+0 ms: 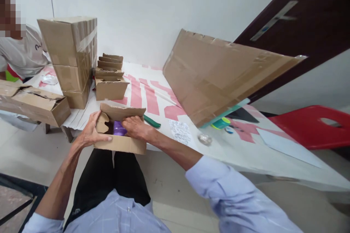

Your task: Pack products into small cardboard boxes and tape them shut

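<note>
A small open cardboard box [120, 143] sits at the table's front edge, above my lap, with its flaps up. My left hand [93, 131] grips its left side, thumb along the front wall and fingers behind the side flap. Inside lies a shiny purple object [118, 128], partly hidden by the box walls. My right hand [135, 127] reaches into the box from the right, fingers curled against or right beside the purple object. What those fingers hold, if anything, is hidden. A green curved object [152, 121] shows just behind the box's right side.
Behind the box stands a row of open cardboard boxes [111, 89]. Left are tall stacked cartons [72, 51], a long carton [32, 102] and a seated person [23, 51]. Right are a large cardboard sheet [218, 76], a tape roll [221, 123], a sticker sheet [180, 131] and a red chair [314, 127].
</note>
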`<state>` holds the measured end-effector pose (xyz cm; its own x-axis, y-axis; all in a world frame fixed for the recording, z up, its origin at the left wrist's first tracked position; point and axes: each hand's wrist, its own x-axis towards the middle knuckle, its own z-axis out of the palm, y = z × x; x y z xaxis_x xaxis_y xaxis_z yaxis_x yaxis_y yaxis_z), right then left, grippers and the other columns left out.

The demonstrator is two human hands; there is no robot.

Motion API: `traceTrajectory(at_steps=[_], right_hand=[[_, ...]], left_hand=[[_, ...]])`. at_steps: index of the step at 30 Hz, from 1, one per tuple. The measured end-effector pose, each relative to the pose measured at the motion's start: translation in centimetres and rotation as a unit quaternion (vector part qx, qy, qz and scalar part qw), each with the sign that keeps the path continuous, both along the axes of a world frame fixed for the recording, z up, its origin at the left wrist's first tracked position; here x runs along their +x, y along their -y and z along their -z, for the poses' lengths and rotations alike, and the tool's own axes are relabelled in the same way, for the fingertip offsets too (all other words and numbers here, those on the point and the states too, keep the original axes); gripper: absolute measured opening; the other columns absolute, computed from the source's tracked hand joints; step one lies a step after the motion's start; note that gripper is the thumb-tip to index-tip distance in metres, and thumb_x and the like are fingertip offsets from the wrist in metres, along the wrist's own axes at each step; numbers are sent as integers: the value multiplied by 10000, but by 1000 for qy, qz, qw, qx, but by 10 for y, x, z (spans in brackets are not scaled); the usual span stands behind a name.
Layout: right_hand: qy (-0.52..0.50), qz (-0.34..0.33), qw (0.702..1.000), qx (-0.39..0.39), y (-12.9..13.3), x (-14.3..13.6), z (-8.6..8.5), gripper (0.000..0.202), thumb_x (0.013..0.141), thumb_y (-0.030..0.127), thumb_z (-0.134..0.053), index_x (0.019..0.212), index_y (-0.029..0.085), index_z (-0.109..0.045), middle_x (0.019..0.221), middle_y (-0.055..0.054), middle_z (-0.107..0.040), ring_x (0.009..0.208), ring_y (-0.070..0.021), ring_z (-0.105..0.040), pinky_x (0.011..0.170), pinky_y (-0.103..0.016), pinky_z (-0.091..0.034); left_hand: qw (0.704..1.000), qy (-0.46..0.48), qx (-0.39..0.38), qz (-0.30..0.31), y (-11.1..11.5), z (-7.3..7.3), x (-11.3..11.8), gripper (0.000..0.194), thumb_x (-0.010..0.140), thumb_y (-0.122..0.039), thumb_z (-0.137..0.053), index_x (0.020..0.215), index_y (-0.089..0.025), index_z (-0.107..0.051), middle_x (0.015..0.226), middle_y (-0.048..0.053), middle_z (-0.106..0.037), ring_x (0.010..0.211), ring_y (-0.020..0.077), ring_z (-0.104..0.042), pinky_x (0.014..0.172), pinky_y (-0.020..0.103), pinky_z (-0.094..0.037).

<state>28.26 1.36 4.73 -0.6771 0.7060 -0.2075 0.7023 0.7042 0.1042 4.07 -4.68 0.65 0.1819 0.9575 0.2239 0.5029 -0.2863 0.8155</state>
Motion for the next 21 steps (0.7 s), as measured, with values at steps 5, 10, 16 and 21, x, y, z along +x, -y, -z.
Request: traceTrajectory(at_steps=[5,10,16,21], right_hand=[[-3,-2,1000,15,-1,-4,7,298,1037,122,-471,1136,141,-751,1091,-184,-755,1059,-294,-694,905,-384,-447],[-17,-12,1000,5,0,4,8,203,1043,246,-592,1162,152,-727,1218,-170,-725,1101,-295,-677,905,-372,-451],[-18,-22,999,-18,-2,0,4,174,1019,152,-577,1071,148,-744,1117,-155,-748,1023,-265,-692,837,-337,-455],[-77,-38,996,-17,-1,7,-3,237,1006,112,-526,898,162,-730,968,-111,-746,884,-223,-686,725,-305,-439]], left_hand=[[1000,-5,11,3,0,-1,-2,1311,610,-644,-929,1667,-238,-268,1641,177,-345,1575,445,-312,1320,602,-259],[1000,-2,2,4,1,-5,1,1321,596,-636,-937,1659,-201,-284,1637,194,-360,1566,449,-330,1319,583,-275],[1000,-6,-4,-4,-3,-4,5,1324,576,-601,-946,1652,-185,-295,1648,205,-339,1566,449,-329,1317,592,-262],[1000,-11,-4,4,-1,-5,4,1333,580,-589,-954,1658,-172,-290,1641,211,-353,1568,441,-328,1327,567,-251]])
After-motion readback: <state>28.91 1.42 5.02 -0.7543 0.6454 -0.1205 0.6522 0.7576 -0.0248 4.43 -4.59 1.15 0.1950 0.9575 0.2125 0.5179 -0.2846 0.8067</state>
